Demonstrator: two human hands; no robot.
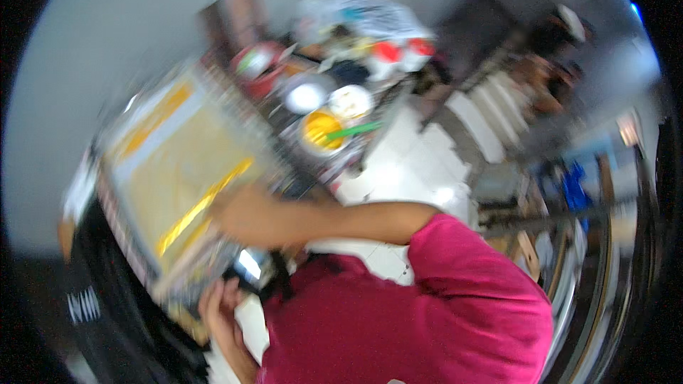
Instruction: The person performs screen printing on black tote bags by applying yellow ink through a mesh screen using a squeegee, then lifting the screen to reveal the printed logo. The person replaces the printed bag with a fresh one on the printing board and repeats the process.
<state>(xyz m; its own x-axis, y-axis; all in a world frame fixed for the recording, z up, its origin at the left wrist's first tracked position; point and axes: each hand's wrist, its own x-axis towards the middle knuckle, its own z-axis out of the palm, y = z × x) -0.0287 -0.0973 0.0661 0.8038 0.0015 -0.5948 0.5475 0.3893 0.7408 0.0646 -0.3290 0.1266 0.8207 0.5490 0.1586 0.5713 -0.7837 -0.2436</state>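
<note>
In the blurred head view, a large flat frame (188,178) with a yellowish mesh and a yellow bar across it fills the left. The right hand (231,215) reaches across to the frame's right edge near that bar, its grip too smeared to tell, while the left hand (217,306) curls at the frame's lower corner, seemingly holding it. Beyond the frame's upper right, a cluttered desk (377,110) carries a yellow bowl (321,130) and white bowl (350,102).

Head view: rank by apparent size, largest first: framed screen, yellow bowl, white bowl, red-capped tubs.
1. Framed screen, by far the largest, though also nearest the camera.
2. Yellow bowl and white bowl: look about alike through the blur, so no ranking.
3. Red-capped tubs, smallest, but farther off and blurred, so unsure.
</note>
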